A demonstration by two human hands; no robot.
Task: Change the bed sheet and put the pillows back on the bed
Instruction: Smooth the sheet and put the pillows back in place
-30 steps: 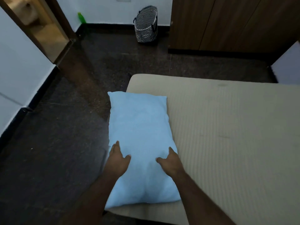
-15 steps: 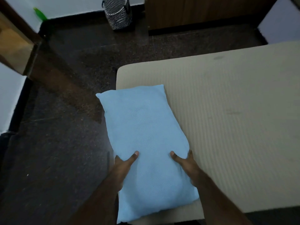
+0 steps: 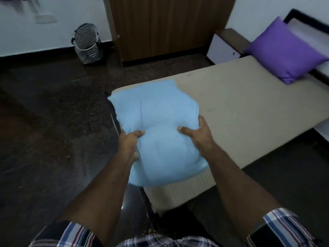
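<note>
Both hands, the left hand [image 3: 130, 141] and right hand [image 3: 197, 134], are gripping the blue pillow [image 3: 156, 125] by its sides at the mattress [image 3: 249, 104] corner, probably lifting it clear for the sheet.

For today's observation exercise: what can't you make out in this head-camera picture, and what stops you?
- Fingers of the left hand and right hand: behind the blue pillow.
- Mattress corner: covered by that pillow.
- Purple pillow: right edge cuts it off.
- Patterned basket contents: too dim.
</note>
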